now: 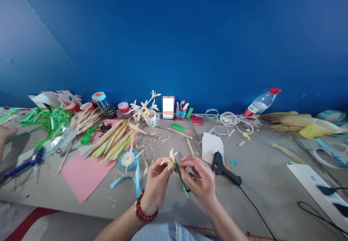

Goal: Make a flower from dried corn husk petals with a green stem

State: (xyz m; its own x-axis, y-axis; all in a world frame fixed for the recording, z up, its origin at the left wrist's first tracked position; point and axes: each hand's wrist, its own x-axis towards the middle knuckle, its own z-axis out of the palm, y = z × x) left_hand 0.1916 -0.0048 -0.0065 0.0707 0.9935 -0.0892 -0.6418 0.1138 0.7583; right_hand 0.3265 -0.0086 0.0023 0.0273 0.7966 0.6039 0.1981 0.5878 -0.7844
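Note:
Between my two hands is a handmade flower with pale cream petals and a green stem that slants down to the right. My left hand pinches it at the base of the petals; a beaded bracelet is on that wrist. With thumb and fingers closed, my right hand grips the top of the stem just below the bloom. A dark object on the table lies partly hidden behind my right fingers. Left of my hands sits a blue ribbon roll with its loose end trailing. A black glue gun lies to the right.
Corn husks and pink paper lie to the left, beyond them a blue glue gun. A cup of finished flowers stands at the back. Rightward are a tilted bottle, white cable and power strip. Another person's hand shows far left.

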